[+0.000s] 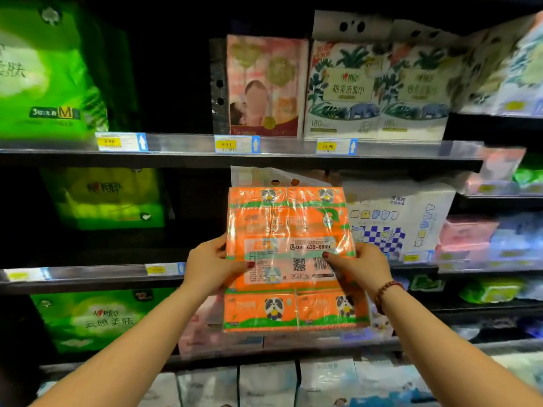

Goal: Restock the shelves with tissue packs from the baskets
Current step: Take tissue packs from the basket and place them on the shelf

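orange tissue pack [289, 254], panda print, clear wrap, prob. multipack, both hands

The white label on the orange tissue pack [289, 259] I hold reads "400-639-8809". Lower down it reads "3000", beside a QR code and a barcode. On the upper shelf rail [182, 143], the left price tag [109, 141] reads "9.90", the middle price tag [226, 144] "9.90" and the right price tag [327, 146] "23.90". Above that last tag, the leaf-printed pack [343, 89] shows "180". The green pack [44, 83] at upper left carries a large "M", with what may be a "3" before it.
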Tool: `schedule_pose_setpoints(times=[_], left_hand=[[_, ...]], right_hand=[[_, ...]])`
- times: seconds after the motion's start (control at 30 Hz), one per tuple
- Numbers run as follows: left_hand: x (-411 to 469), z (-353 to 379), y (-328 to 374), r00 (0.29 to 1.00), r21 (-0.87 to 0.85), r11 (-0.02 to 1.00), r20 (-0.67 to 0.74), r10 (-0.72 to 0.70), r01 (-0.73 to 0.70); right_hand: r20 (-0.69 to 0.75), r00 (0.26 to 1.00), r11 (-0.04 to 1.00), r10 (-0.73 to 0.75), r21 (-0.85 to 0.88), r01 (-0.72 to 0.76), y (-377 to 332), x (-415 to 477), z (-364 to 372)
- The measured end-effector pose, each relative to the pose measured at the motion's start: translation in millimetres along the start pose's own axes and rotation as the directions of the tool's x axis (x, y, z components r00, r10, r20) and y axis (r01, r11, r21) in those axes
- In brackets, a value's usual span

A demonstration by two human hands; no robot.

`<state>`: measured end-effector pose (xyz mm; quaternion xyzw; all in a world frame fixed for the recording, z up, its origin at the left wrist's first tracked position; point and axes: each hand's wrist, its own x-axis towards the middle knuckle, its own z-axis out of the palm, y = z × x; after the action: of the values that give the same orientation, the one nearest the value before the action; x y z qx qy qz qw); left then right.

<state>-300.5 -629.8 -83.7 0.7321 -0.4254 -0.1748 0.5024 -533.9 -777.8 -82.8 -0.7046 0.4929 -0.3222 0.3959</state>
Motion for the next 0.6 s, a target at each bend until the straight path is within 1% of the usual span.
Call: schedule_pose_setpoints(times=[0.13,0.23,0.4,0.5,0.6], left_hand=[[32,5,-6,1.000,0.008,1.000,-0.027,0.009,-0.009],[61,6,-10,0.999,-0.020,0.999,-0.028,0.029,-0.030],[107,10,-16,0.994,-0.008,0.996,-0.052,0.092,-0.093],[132,16,-17,0.988,0.003,0.990,-0.067,0.140,-0.140],[157,22,-20,0.985,0.016,0.988,-0.076,0.157,-0.156]], right_hand=[[-0.033,0.998,0.998,-0.046,-0.039,0.045,-4,29,5],[-0.023,0.998,0.997,-0.065,-0.035,0.064,-8,53,12],[-0.024,0.997,0.997,-0.075,0.000,0.075,-10,103,27],[-0.045,0.994,0.993,-0.102,0.051,0.104,-11,128,33],[-0.080,0.991,0.991,-0.110,0.073,0.115,-9,151,40]])
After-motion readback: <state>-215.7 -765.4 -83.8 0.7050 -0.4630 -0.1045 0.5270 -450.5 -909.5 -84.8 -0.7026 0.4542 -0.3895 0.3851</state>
